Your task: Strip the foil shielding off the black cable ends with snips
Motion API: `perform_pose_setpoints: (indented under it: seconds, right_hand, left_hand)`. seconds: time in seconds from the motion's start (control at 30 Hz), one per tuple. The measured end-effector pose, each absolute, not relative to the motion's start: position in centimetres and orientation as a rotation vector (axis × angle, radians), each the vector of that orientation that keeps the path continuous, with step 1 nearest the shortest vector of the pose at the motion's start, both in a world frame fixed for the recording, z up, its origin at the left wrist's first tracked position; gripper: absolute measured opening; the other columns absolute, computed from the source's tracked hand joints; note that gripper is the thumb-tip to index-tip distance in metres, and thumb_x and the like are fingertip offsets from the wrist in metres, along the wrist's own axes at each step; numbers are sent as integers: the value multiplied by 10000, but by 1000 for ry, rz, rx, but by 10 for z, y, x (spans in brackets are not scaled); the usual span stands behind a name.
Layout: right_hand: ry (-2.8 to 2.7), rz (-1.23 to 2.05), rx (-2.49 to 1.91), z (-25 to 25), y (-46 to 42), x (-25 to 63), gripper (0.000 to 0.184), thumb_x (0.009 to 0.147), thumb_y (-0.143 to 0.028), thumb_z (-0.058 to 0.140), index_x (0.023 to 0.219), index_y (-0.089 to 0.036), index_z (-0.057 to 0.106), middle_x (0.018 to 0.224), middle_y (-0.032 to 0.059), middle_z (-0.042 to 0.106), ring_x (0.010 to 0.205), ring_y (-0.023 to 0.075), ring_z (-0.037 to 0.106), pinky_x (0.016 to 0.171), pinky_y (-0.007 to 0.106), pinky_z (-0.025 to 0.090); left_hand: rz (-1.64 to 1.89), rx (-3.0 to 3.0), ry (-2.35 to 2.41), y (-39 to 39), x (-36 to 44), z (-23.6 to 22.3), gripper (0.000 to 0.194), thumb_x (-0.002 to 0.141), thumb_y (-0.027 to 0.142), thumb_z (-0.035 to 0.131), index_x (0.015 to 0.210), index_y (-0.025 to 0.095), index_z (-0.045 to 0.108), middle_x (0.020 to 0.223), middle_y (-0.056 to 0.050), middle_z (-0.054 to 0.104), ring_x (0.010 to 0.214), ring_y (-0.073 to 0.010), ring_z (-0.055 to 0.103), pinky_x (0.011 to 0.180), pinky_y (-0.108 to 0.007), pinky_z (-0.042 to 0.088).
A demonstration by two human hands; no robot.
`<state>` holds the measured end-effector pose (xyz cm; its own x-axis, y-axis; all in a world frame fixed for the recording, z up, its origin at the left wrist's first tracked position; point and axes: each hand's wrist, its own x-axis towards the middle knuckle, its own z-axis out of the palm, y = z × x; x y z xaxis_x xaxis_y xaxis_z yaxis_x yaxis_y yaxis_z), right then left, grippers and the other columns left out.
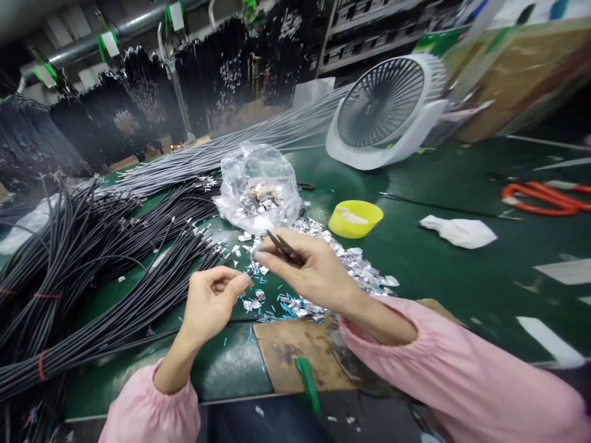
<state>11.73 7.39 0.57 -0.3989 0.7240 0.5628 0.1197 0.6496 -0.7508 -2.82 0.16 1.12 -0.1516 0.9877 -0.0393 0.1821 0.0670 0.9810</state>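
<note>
My left hand (pixel 210 304) is closed in a pinch, thumb against the fingers, around something too small to make out. Just right of it and slightly higher is my right hand (pixel 314 264), its fingers wrapped around dark tweezers (pixel 285 247) whose points stick out up and to the left. A whitish speck shows by the right fingertips, too blurred to name. Below and between the hands lie small blue offcuts (pixel 281 307) and silvery foil scraps (pixel 362 264). Bundled black cables (pixel 152 295) fan out left of my left hand, their stripped ends toward it.
Beyond the hands sits a clear plastic bag (pixel 258 191) of scraps, beside a yellow dish (pixel 355 219). A white fan (pixel 385 111) stands behind. Grey cables (pixel 258 135) stretch across the back. To the right are crumpled tissue (pixel 459 232) and orange-handled scissors (pixel 538 198). A board (pixel 295 357) lies in front.
</note>
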Motion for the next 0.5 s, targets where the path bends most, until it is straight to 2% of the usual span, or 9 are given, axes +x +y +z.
perform_pose_setpoints:
  seconds: [0.13,0.23,0.33,0.43,0.5]
  right_hand:
    - [-1943,679,-616,5,72,119,138,784,-199,570,656,-148,567,614,-3,528,489,65,416,416,192,302]
    - [-1954,538,-576,2,71,118,134,790,-172,576,659,-144,564,606,-2,518,509,72,436,441,198,325]
    - [-1936,409,-530,2,68,117,95,794,-113,549,709,-142,577,659,21,543,566,88,483,474,205,357]
    - [-1917,439,-529,5,66,117,89,782,-93,540,719,-142,578,684,27,553,598,96,507,495,207,379]
    - [-1898,566,-590,7,67,117,107,784,-141,553,679,-146,571,653,14,539,565,89,489,481,206,370]
  left_hand:
    - [1198,1377,1581,1,-27,7,261,743,354,604,687,108,669,597,-19,563,530,-85,453,493,-204,348]
    - [1207,1417,1611,1,-26,5,247,748,339,600,677,112,666,593,-14,552,519,-82,450,482,-203,343]
    - [1241,1321,1527,0,-25,5,257,749,355,592,657,120,635,501,25,481,442,-63,403,424,-188,298]
    - [1298,1241,1464,1,-24,5,272,766,377,577,665,129,623,472,47,438,397,-51,371,389,-181,264]
    - [1375,1254,1483,1,-24,4,228,746,341,613,652,134,627,502,46,451,410,-48,385,398,-180,279]
